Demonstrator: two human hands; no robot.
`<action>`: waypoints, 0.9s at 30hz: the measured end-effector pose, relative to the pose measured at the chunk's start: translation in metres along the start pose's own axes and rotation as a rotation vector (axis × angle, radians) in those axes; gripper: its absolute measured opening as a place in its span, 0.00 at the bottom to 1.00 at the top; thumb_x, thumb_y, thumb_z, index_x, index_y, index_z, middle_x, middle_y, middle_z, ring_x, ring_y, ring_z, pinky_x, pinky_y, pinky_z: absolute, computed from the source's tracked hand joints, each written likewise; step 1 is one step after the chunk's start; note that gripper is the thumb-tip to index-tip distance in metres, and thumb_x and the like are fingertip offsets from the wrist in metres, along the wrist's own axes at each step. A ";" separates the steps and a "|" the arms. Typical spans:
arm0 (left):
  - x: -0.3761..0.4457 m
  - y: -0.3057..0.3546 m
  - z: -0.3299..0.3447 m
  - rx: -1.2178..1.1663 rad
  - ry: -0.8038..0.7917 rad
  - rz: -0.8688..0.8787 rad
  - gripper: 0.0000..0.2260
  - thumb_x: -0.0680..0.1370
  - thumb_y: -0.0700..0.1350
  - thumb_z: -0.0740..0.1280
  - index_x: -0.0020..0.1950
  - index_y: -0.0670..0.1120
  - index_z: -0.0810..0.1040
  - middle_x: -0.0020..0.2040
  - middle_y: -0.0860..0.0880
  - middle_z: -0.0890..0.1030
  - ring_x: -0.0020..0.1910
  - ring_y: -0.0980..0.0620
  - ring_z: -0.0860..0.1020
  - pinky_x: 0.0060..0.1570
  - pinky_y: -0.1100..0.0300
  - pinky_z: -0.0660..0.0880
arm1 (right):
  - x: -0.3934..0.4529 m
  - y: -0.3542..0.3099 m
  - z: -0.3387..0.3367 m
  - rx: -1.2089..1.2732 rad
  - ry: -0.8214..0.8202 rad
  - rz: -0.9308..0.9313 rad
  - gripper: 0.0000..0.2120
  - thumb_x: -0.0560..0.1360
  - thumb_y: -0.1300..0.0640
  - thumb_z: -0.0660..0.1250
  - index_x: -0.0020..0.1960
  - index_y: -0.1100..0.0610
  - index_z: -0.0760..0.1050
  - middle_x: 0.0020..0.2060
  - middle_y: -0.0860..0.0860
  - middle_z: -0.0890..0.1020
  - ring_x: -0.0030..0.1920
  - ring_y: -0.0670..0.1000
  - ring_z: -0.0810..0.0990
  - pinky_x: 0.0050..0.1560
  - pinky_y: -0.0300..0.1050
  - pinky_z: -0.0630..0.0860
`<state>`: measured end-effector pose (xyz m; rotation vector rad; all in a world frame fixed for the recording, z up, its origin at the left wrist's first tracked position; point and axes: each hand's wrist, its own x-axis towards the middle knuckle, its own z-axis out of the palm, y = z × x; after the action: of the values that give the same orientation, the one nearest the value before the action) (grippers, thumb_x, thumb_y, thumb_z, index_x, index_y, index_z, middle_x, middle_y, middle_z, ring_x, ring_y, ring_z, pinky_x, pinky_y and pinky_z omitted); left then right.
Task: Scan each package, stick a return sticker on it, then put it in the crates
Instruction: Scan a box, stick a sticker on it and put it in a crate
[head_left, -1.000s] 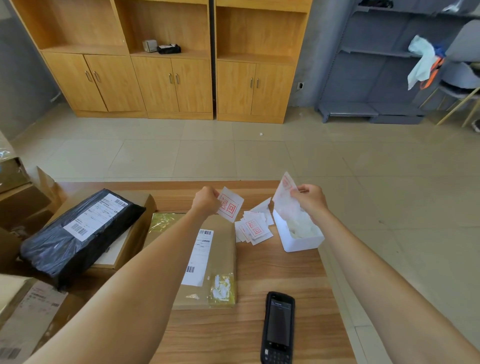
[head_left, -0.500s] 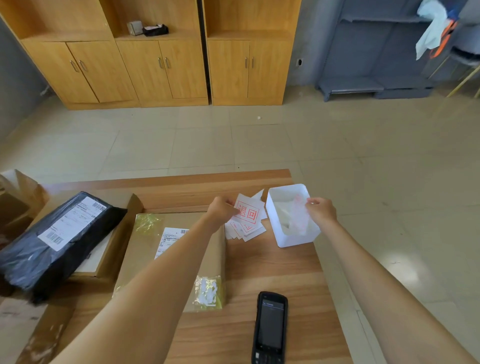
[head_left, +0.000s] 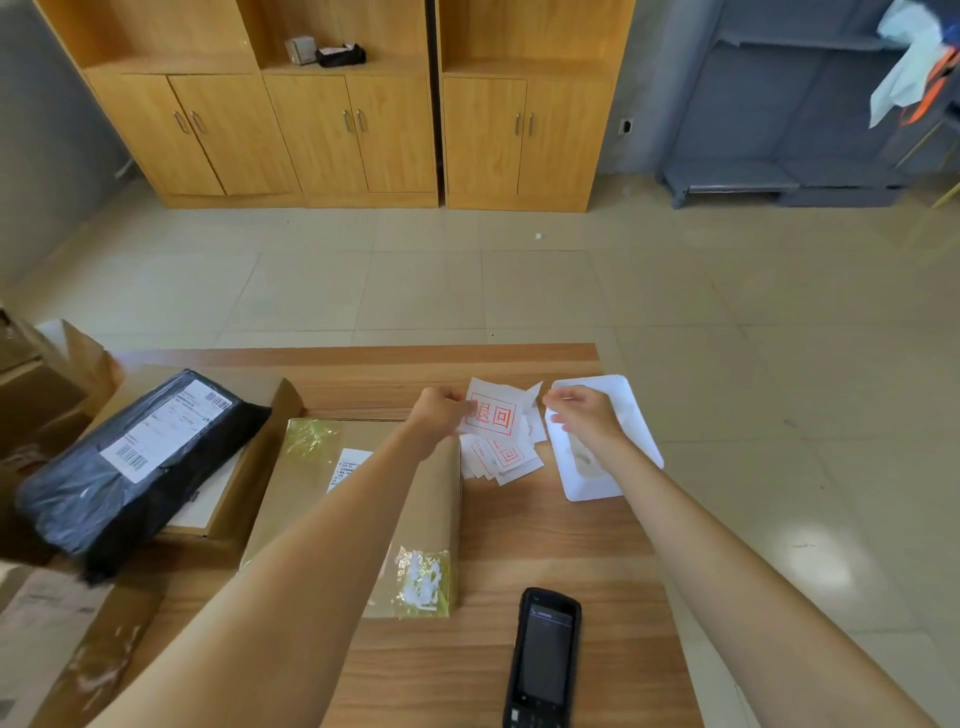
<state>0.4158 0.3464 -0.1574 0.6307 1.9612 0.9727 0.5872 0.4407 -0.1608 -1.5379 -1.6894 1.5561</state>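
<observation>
My left hand (head_left: 441, 415) pinches a white return sticker (head_left: 493, 415) with a red stamp, held just above a loose pile of the same stickers (head_left: 506, 457) on the wooden table (head_left: 561, 540). My right hand (head_left: 582, 415) hovers beside the sticker's right edge with loosely curled fingers and nothing in it, over the white box (head_left: 602, 488). A brown cardboard package (head_left: 311, 499) with a white label lies under my left forearm. The black handheld scanner (head_left: 545, 660) lies at the table's near edge.
A black plastic-wrapped parcel (head_left: 135, 457) rests on a cardboard box (head_left: 260, 462) at the left. More cardboard boxes (head_left: 47, 384) stand at the far left and a paper parcel (head_left: 57, 634) at the lower left. Wooden cabinets (head_left: 363, 104) line the far wall across tiled floor.
My right hand dropped the peeled backing paper into the white box and moved left toward the sticker. My left hand kept hold of the sticker, shifting slightly.
</observation>
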 end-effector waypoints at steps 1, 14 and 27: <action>-0.003 -0.002 -0.005 0.000 0.009 0.002 0.04 0.79 0.39 0.65 0.45 0.41 0.73 0.41 0.48 0.77 0.33 0.54 0.72 0.30 0.64 0.68 | -0.003 -0.004 0.011 -0.011 -0.057 0.009 0.12 0.75 0.56 0.68 0.57 0.58 0.76 0.47 0.52 0.80 0.45 0.49 0.78 0.48 0.42 0.74; -0.067 -0.060 -0.107 -0.198 -0.106 -0.059 0.05 0.79 0.39 0.66 0.43 0.44 0.74 0.43 0.48 0.82 0.40 0.52 0.79 0.44 0.60 0.75 | -0.069 -0.019 0.112 0.148 -0.317 0.012 0.05 0.76 0.63 0.68 0.50 0.60 0.74 0.48 0.58 0.82 0.37 0.48 0.80 0.40 0.39 0.71; -0.090 -0.105 -0.101 0.117 -0.088 -0.157 0.12 0.78 0.41 0.68 0.60 0.37 0.78 0.59 0.45 0.81 0.44 0.52 0.79 0.42 0.60 0.71 | -0.110 0.029 0.135 -0.022 -0.218 0.104 0.05 0.74 0.66 0.68 0.49 0.60 0.76 0.36 0.54 0.78 0.34 0.47 0.73 0.35 0.38 0.70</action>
<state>0.3698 0.1813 -0.1663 0.5653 1.9666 0.7269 0.5245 0.2778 -0.1871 -1.5367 -1.7700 1.8227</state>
